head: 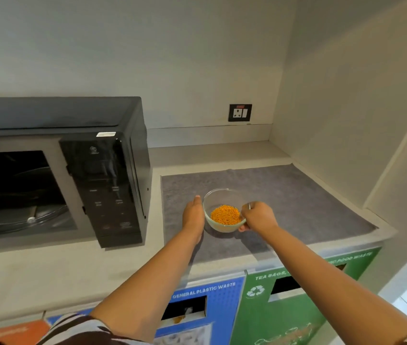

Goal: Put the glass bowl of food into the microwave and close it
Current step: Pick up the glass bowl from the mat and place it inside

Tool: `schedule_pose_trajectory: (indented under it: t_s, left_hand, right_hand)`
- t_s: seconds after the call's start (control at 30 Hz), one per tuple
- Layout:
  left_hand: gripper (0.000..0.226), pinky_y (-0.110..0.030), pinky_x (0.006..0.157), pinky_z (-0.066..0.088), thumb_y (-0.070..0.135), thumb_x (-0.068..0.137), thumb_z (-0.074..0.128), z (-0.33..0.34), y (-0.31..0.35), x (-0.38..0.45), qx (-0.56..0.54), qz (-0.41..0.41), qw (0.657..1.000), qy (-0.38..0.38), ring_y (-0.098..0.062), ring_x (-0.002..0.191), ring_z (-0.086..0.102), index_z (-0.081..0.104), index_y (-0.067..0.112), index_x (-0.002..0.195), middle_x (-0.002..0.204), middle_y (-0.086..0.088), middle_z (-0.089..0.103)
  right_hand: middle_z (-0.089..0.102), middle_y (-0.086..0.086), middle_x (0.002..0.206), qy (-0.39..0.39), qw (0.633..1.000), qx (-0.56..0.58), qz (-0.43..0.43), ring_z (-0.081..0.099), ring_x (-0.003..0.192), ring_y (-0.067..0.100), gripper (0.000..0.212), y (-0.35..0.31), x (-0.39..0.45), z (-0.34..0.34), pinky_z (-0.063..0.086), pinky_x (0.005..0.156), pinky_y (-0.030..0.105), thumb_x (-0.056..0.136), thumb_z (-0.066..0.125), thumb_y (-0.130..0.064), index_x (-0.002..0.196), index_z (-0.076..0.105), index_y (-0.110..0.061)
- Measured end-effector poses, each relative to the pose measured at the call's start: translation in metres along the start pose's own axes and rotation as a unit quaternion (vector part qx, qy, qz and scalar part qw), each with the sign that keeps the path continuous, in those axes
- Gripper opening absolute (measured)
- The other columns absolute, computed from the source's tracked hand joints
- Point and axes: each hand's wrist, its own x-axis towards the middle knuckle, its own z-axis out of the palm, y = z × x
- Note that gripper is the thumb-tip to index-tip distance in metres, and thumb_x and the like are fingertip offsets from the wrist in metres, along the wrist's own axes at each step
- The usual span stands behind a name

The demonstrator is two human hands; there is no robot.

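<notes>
Clear glass, with a heap of fine orange strands at the bottom: the glass bowl [223, 212] sits just right of the frame's centre on a grey mat [297, 195], and both hands are on it. The right hand [258, 216] wraps the bowl's right side, fingers curled over the rim and the thumb showing under the lower edge, so it is grasping the bowl. The left hand [193, 216] lies flat against the bowl's left wall, fingers straight and together, pointing away toward the top of the frame; it presses the glass with its palm side and is not clenched. Both bare forearms run up from the lower edge of the frame and converge on the bowl, with a striped sleeve [78, 329] at lower left.

Below the mat, the counter front carries bin panels: a blue one [219, 307] reading "GENERAL PLASTIC WASTE", and a green one [259, 317] with a recycling symbol, "TEA BAGS," and, partly hidden by the right arm, "FOOD WASTE".

The black microwave [112, 185] fills the left of the frame on the pale counter [48, 275], its cavity open and the glass turntable visible. Its control-panel lettering is too faint to read. A wall socket [240, 112] sits at upper centre.
</notes>
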Motion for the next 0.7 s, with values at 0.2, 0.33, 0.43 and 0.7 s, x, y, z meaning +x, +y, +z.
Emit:
schedule_pose_trajectory:
  t_s: [0.2, 0.33, 0.43, 0.7]
  left_hand:
    - [0.055, -0.035, 0.081, 0.048, 0.047, 0.098, 0.024, -0.034, -0.010, -0.038, -0.059, -0.030, 0.998, -0.004, -0.027, 0.100, 0.061, 0.060, 0.010, 0.118, 0.113, -0.014, 0.067]
    - [0.062, -0.034, 0.074, 0.044, 0.050, 0.098, 0.022, -0.066, -0.015, -0.047, -0.063, -0.029, 0.998, 0.009, -0.025, 0.093, 0.058, 0.051, 0.006, 0.131, 0.112, -0.015, 0.063]
    - [0.062, -0.034, 0.072, 0.044, 0.050, 0.098, 0.024, -0.097, -0.016, -0.052, -0.067, -0.029, 0.997, 0.031, -0.022, 0.084, 0.055, 0.050, 0.004, 0.131, 0.111, -0.016, 0.059]
    - [0.057, -0.032, 0.066, 0.041, 0.044, 0.099, 0.026, -0.214, -0.018, -0.086, -0.069, -0.036, 0.995, 0.062, -0.027, 0.095, 0.054, 0.049, 0.003, 0.131, 0.121, -0.019, 0.060]
  right_hand:
    - [0.067, 0.024, 0.072, -0.042, 0.998, -0.001, -0.035, 0.065, 0.061, 0.034, 0.026, -0.007, -0.056, 0.008, 0.056, 0.081, 0.053, 0.089, 0.043, -0.009, 0.068, 0.057, -0.003]
    - [0.068, 0.026, 0.076, -0.062, 0.997, 0.021, -0.036, 0.064, 0.052, 0.027, 0.026, -0.013, -0.088, 0.013, 0.058, 0.079, 0.051, 0.090, 0.042, -0.009, 0.082, 0.063, 0.004]
    - [0.067, 0.026, 0.076, -0.076, 0.995, 0.047, -0.043, 0.063, 0.049, 0.023, 0.027, -0.017, -0.113, 0.020, 0.056, 0.079, 0.050, 0.092, 0.044, -0.011, 0.097, 0.062, 0.010]
    - [0.069, 0.012, 0.077, -0.106, 0.988, 0.084, -0.081, 0.063, 0.048, 0.020, 0.017, -0.039, -0.190, 0.073, 0.059, 0.074, 0.043, 0.094, 0.043, -0.011, 0.090, 0.059, -0.009]
